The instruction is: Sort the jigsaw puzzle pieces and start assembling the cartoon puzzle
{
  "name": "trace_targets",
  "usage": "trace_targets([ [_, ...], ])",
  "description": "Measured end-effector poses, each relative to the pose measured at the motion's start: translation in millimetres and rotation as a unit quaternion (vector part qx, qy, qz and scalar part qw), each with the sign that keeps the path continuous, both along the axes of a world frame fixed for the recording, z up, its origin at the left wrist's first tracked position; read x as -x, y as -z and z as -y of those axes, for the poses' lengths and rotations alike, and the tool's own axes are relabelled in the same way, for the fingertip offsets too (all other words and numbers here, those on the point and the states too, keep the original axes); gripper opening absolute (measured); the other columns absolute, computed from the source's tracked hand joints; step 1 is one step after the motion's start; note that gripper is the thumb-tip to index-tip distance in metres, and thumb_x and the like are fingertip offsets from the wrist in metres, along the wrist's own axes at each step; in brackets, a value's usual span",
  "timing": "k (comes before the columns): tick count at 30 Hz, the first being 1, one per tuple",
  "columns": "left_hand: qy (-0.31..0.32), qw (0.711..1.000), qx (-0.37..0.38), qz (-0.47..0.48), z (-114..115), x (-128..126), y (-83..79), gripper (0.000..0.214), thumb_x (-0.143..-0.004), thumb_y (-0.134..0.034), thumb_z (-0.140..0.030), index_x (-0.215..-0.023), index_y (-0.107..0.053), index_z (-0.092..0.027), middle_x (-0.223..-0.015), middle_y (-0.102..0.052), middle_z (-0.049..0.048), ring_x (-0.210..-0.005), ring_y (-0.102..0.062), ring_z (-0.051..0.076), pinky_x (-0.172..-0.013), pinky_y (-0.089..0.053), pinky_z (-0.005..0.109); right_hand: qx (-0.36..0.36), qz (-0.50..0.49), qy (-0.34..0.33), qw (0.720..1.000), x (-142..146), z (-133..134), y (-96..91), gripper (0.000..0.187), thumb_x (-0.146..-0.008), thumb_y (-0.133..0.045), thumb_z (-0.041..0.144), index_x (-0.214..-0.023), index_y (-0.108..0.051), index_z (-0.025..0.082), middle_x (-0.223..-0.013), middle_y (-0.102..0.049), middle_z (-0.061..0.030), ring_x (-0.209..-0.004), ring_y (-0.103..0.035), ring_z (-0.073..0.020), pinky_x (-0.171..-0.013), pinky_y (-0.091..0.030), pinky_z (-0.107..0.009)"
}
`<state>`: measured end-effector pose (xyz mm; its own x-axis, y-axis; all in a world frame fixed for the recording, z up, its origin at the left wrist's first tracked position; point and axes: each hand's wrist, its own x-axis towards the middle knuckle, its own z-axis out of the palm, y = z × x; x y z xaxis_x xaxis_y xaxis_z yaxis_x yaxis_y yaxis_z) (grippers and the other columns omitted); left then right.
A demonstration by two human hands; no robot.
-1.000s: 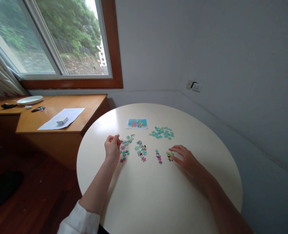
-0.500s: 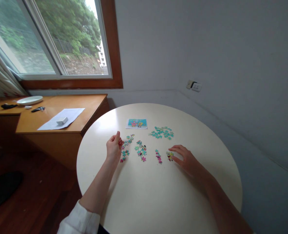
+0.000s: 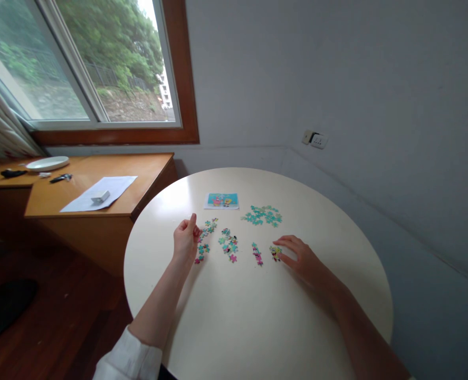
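Observation:
My left hand [image 3: 185, 236] is raised at the left of the puzzle pieces, its fingers curled in and its thumb pointing up. Whatever it may hold is hidden. My right hand [image 3: 297, 254] rests low over the table, thumb and fingers apart, beside a small joined yellow puzzle section [image 3: 275, 253]; the fingertips are at its edge. To its left lies a narrow pink and teal puzzle strip [image 3: 257, 254]. Mixed loose puzzle pieces [image 3: 228, 244] lie between the hands, and more puzzle pieces [image 3: 202, 252] sit close to the left hand.
A reference picture card [image 3: 222, 200] lies farther back on the round white table [image 3: 234, 316]. Right of it is a heap of teal puzzle pieces [image 3: 263, 215]. On the wooden desk [image 3: 150, 174] at the left are a paper sheet [image 3: 113, 184], a small white box [image 3: 100, 197] and a white plate [image 3: 48, 163].
Almost nothing differs. The view has shifted very slightly; both hands and the puzzle pieces keep their places.

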<state>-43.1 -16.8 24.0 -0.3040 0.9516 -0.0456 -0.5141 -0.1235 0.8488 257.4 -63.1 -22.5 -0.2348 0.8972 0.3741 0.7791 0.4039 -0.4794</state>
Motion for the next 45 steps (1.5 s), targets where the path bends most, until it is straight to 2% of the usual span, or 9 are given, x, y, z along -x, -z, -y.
trace_targets([
  [14,0.02,0.999,0.025,-0.032,-2.1,2.4,4.2,0.037,-0.051,-0.074,-0.028,-0.052,-0.039,-0.018,-0.041,-0.037,-0.0091,-0.043,-0.036,0.004,-0.046,-0.032,0.018,-0.011,-0.006,-0.002,1.0,-1.0,-1.9,3.3,0.027,-0.081,-0.05,0.04,-0.099,-0.063,0.024,-0.102,-0.061,-0.009,-0.098,-0.056,-0.0242,-0.087,-0.043,-0.044],
  [16,0.014,0.997,0.027,-0.077,-1.0,2.5,2.8,0.034,-0.053,-0.07,-0.029,-0.054,-0.038,-0.018,-0.042,-0.035,-0.0096,-0.042,-0.035,0.005,-0.046,-0.032,0.019,-0.011,-0.007,-0.003,1.0,-1.0,-1.8,3.3,0.027,-0.081,-0.05,0.04,-0.098,-0.063,0.025,-0.102,-0.061,-0.0089,-0.098,-0.056,-0.0242,-0.087,-0.043,-0.044],
  [18,0.001,0.983,0.016,-0.185,0.6,3.3,1.1,0.027,-0.057,-0.066,-0.03,-0.057,-0.041,-0.019,-0.045,-0.036,-0.0089,-0.043,-0.036,0.006,-0.046,-0.031,0.02,-0.012,-0.008,-0.004,1.0,-1.1,-1.6,3.4,0.027,-0.081,-0.05,0.04,-0.099,-0.063,0.025,-0.102,-0.061,-0.0086,-0.098,-0.056,-0.0241,-0.087,-0.043,-0.044],
  [20,-0.007,0.937,-0.004,-0.348,1.9,5.3,0.2,0.019,-0.062,-0.061,-0.03,-0.06,-0.046,-0.018,-0.051,-0.044,-0.006,-0.046,-0.041,0.008,-0.048,-0.033,0.021,-0.012,-0.008,-0.002,1.0,-1.1,-1.3,3.5,0.027,-0.081,-0.049,0.04,-0.099,-0.063,0.026,-0.103,-0.061,-0.0084,-0.098,-0.056,-0.024,-0.088,-0.043,-0.044],
  [23,0.031,0.83,-0.01,-0.556,2.3,11.5,2.3,0.01,-0.066,-0.057,-0.027,-0.063,-0.056,-0.018,-0.063,-0.056,-0.0002,-0.055,-0.049,0.012,-0.056,-0.038,0.025,-0.011,-0.008,-0.001,1.0,-1.2,-1.1,3.4,0.027,-0.081,-0.049,0.04,-0.099,-0.063,0.025,-0.102,-0.061,-0.0086,-0.098,-0.056,-0.0241,-0.088,-0.043,-0.044],
  [26,0.114,0.753,0.006,-0.648,0.4,21.5,6.6,0.01,-0.068,-0.057,-0.026,-0.068,-0.062,-0.017,-0.071,-0.061,0.004,-0.064,-0.054,0.016,-0.063,-0.041,0.028,-0.009,-0.006,-0.006,1.0,-1.4,-1.0,2.8,0.026,-0.081,-0.049,0.04,-0.099,-0.063,0.026,-0.102,-0.061,-0.0085,-0.098,-0.056,-0.0239,-0.087,-0.043,-0.044],
  [30,0.187,0.703,0.002,-0.686,-1.8,35.4,7.1,0.016,-0.065,-0.061,-0.025,-0.077,-0.067,-0.016,-0.079,-0.063,0.0075,-0.071,-0.057,0.019,-0.065,-0.044,0.029,-0.009,-0.004,-0.005,1.0,-1.5,-0.8,2.8,0.026,-0.081,-0.049,0.039,-0.099,-0.063,0.025,-0.103,-0.061,-0.0084,-0.098,-0.056,-0.0235,-0.088,-0.043,-0.044],
  [36,0.223,0.685,-0.001,-0.693,-2.3,40.4,8.2,0.025,-0.061,-0.062,-0.021,-0.085,-0.069,-0.017,-0.087,-0.058,0.0071,-0.067,-0.055,0.016,-0.066,-0.045,0.028,-0.005,0.006,-0.007,1.0,-1.3,0.2,1.1,0.027,-0.082,-0.048,0.039,-0.099,-0.063,0.025,-0.103,-0.061,-0.0083,-0.097,-0.056,-0.023,-0.086,-0.044,-0.042],
  [45,0.224,0.71,-0.044,-0.666,-3.4,35.9,15.6,0.015,-0.059,-0.06,-0.016,-0.071,-0.068,-0.021,-0.077,-0.055,0.0033,-0.062,-0.052,0.015,-0.063,-0.042,0.027,0.002,0.0,-0.004,1.0,0.6,0.2,0.6,0.024,-0.081,-0.051,0.037,-0.097,-0.064,0.025,-0.102,-0.061,-0.0091,-0.096,-0.057,-0.0234,-0.086,-0.045,-0.044],
])
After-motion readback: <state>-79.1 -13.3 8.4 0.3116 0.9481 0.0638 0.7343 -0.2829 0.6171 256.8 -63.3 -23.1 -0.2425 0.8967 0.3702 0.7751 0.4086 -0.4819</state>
